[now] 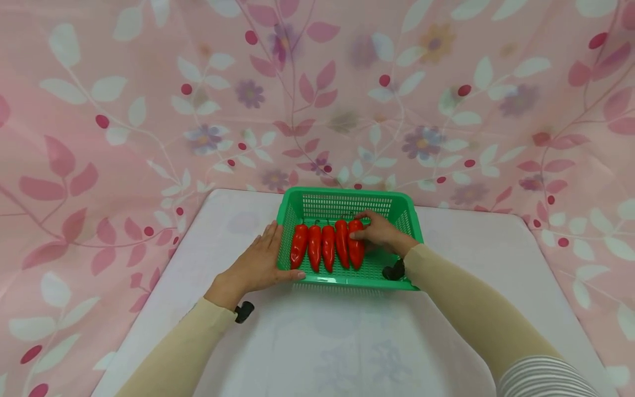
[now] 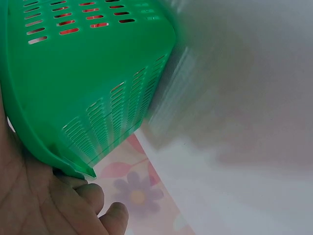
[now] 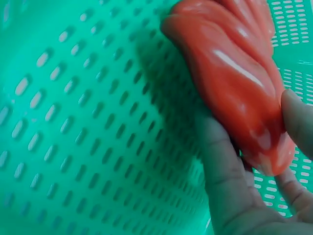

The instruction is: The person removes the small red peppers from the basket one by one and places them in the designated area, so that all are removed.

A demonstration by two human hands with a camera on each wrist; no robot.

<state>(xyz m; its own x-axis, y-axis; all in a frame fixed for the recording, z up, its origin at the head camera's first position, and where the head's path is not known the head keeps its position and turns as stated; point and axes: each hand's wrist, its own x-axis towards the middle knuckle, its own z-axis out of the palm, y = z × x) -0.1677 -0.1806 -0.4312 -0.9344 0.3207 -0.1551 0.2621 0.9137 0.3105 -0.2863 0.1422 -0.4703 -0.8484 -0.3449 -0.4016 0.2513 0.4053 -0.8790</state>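
Basket (image 1: 347, 282) holds five red peppers (image 1: 328, 248), right hand (image 1: 381, 229) gripping the rightmost

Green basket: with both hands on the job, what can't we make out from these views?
Head: the part of the basket under the peppers, hidden by them.
Head: part of the rightmost pepper, covered by the right grip.
Left wrist: the peppers, except red patches through the slots; the basket blocks them.
Left wrist: much of the left grip, cut off by the picture's edges.
Right wrist: one pepper's far end, cut off by the top edge.
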